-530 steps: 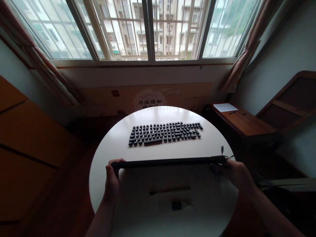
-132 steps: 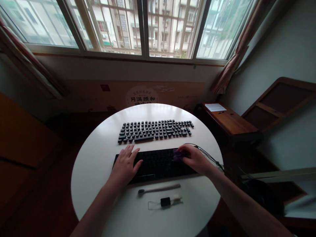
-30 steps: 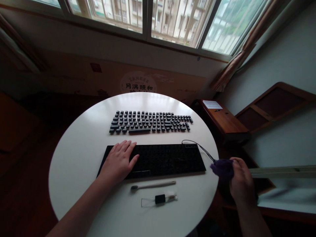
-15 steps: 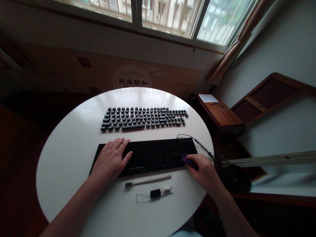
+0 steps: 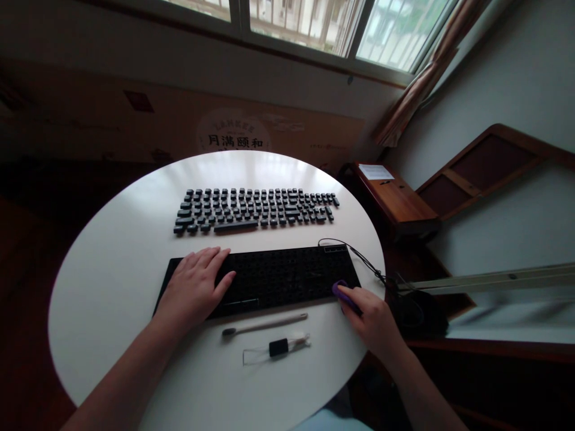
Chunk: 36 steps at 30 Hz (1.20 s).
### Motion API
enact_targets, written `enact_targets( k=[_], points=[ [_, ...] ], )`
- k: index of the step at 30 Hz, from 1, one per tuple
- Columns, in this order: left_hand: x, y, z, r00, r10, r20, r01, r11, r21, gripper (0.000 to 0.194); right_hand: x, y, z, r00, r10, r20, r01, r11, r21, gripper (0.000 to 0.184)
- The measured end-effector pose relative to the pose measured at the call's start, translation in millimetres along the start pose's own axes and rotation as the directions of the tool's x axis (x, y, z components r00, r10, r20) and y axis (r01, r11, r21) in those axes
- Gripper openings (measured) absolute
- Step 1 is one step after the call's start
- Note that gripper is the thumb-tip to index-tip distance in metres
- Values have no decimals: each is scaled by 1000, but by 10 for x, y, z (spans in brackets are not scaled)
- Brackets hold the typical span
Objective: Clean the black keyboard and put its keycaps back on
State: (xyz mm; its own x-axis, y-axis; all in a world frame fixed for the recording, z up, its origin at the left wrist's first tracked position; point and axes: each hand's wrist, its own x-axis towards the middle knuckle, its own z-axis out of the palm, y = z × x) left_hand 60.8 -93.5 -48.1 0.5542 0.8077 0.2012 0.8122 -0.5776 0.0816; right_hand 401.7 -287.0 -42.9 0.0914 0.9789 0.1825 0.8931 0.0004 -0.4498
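A black keyboard base [image 5: 278, 277] without keycaps lies on the round white table [image 5: 117, 263]. My left hand [image 5: 194, 291] rests flat and open on its left end. My right hand [image 5: 371, 317] is closed on a purple cloth [image 5: 342, 293], pressing it against the base's near right corner. The removed black keycaps [image 5: 254, 209] lie in tidy rows farther back on the table. The keyboard's cable [image 5: 363, 261] runs off the table's right edge.
A slim brush [image 5: 265, 325] and a wire keycap puller [image 5: 275, 348] lie just in front of the keyboard. A wooden side table [image 5: 395, 203] with a paper stands to the right. A dark round object [image 5: 417, 314] sits low beside the table edge.
My right hand, which held the purple cloth off the table's right side a second ago, has come back onto the keyboard's right corner. The left hand has stayed put.
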Motion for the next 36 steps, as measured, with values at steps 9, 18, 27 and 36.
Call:
enact_targets(
  k=[9, 18, 27, 36],
  points=[
    [-5, -6, 9, 1000, 3, -5, -3, 1000, 10, 61, 194, -227, 107, 999, 32, 33, -31, 999, -32, 22],
    [-2, 6, -2, 1000, 6, 4, -6, 1000, 2, 61, 474, -20, -226, 864, -405, 301, 474, 855, -211, 15],
    [-1, 20, -14, 1000, -7, 10, 7, 1000, -6, 61, 695, -67, -287, 589, -647, 485, 799, 556, -228, 20],
    [1, 30, -37, 1000, -3, 16, 3, 1000, -22, 61, 512, 57, -273, 778, -581, 238, 623, 762, -175, 13]
  ],
)
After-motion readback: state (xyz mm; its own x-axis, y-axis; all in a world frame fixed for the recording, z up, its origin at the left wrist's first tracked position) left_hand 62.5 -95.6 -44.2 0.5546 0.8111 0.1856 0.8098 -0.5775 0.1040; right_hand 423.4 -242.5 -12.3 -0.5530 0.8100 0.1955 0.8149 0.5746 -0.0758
